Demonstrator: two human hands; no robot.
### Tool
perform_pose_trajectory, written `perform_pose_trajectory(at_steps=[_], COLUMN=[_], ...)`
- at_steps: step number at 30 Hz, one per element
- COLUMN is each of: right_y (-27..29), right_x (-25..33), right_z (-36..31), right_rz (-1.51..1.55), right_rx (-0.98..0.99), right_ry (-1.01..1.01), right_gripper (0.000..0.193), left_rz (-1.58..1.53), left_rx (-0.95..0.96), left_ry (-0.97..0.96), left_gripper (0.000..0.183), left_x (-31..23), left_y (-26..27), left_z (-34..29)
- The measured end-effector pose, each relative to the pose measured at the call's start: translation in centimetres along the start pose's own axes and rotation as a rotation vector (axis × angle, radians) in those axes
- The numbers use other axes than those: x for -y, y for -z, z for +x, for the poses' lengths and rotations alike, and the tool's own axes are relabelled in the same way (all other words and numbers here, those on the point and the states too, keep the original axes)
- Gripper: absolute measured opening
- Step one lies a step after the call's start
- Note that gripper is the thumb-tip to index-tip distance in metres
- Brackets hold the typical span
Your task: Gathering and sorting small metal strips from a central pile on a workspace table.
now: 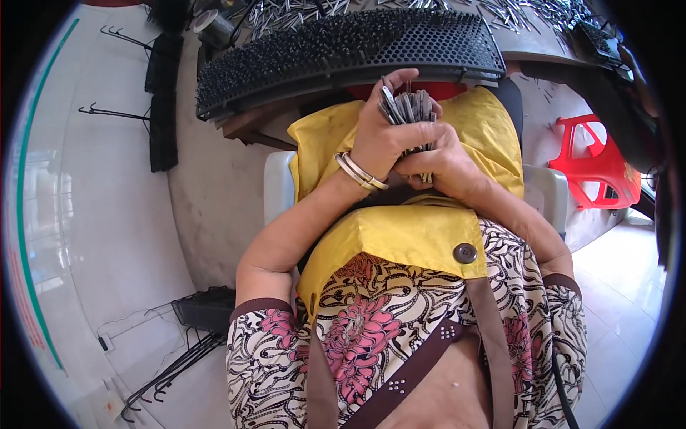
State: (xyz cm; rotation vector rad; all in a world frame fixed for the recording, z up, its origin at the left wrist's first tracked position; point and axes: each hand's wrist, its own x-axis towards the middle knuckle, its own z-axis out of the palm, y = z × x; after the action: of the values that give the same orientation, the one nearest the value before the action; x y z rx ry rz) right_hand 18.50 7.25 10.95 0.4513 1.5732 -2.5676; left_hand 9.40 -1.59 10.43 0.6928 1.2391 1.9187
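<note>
A bundle of thin, flat metal pieces (409, 109) stands upright above my lap, silvery and dark grey. My left hand (384, 134), with bangles (354, 171) on its wrist, wraps the bundle from the left; one finger reaches across behind its top. From the right, my right hand (444, 161) closes round the lower part, its thumb pressed to the near side. The lower ends of some pieces show beneath the fingers. Just beyond my hands is a long black perforated rack (436, 53), its left part densely filled with small upright dark pieces.
Many loose metal pieces (511, 18) lie scattered over the worktable behind the rack, beside a clear jar (214, 28). A yellow apron (407, 236) covers my lap between white chair arms (547, 193). A red plastic stool (597, 163) stands right; black racks with hooks (163, 100) stand left.
</note>
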Motion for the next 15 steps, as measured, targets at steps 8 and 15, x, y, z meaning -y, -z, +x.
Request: perform_pose_trajectory(at_steps=[8,15], right_y=[0.0,0.3], right_x=[0.4,-0.1], right_z=[-1.4,-0.9], right_rz=[-0.037,-0.095], right_rx=[-0.024,-0.087], right_ry=[0.104,0.121], right_gripper=[0.015,0.027], left_rz=[-0.104,-0.122], left_rx=[0.132,0.31], left_ry=[0.254,0.251], left_gripper=[0.045,0.034], left_x=[-1.0,0.8], left_y=[-0.7,1.2], left_z=[-0.8,-0.4])
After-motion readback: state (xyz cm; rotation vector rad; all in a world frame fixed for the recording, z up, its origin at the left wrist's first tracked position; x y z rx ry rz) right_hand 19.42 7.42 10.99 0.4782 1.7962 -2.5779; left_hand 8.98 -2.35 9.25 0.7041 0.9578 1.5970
